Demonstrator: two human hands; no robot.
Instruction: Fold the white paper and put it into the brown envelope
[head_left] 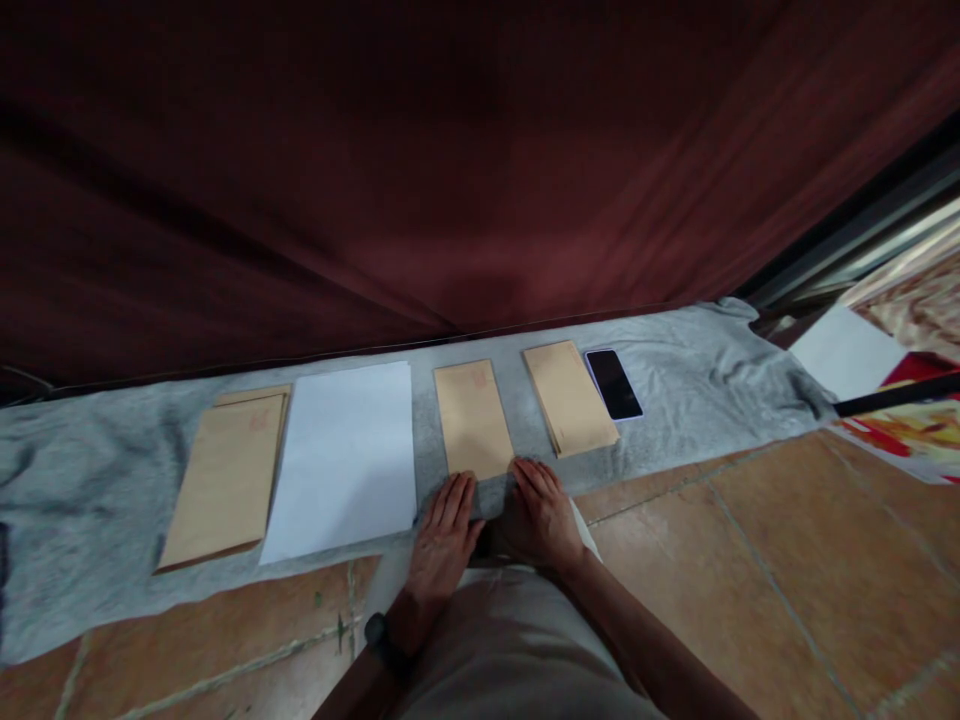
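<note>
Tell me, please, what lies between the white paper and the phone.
The head view shows the middle envelope, then the envelope stack beside the phone.

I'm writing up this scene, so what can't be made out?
Head view: red print on middle envelope, too small to read.
Head view: envelope count in right stack; overlap hides it.
Head view: watch dial, too dark.
Head view: colourful sheet, cut off by right edge.

Smooth matt paper envelope (474,418)

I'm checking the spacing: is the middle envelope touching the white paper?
Apart: the head view shows a strip of grey cloth between the middle envelope and the white paper.
</note>
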